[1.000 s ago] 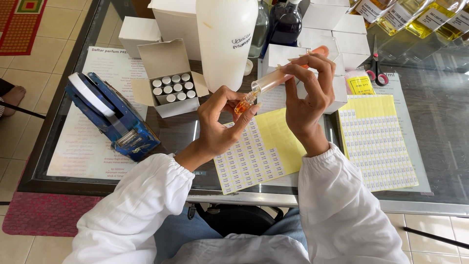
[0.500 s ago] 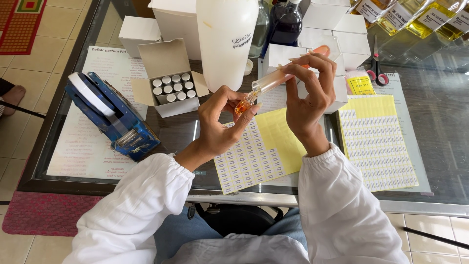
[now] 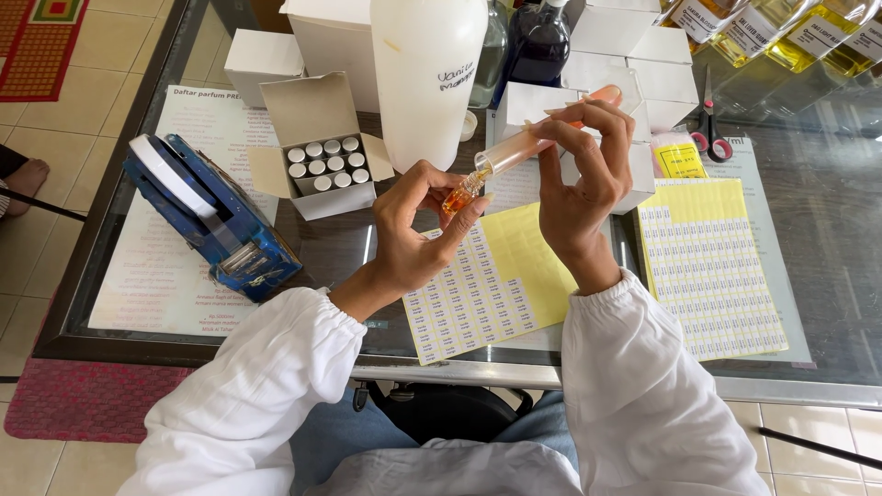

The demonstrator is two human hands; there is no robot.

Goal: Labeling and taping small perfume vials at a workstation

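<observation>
My left hand (image 3: 418, 230) pinches a small glass vial of amber liquid (image 3: 457, 197) above the glass table. My right hand (image 3: 583, 174) holds a clear syringe with an orange plunger (image 3: 537, 138), tilted so that its tip meets the vial's mouth. Both hands hover over a yellow sheet of small white labels (image 3: 496, 285). A second label sheet (image 3: 712, 266) lies to the right.
An open white box of several capped vials (image 3: 322, 152) stands left of my hands, beside a blue tape dispenser (image 3: 216, 220). A tall white plastic bottle (image 3: 427, 69), white boxes (image 3: 634, 55), scissors (image 3: 712, 133) and bottles of yellow liquid (image 3: 781, 32) line the back. Printed paper (image 3: 165, 266) lies under the glass.
</observation>
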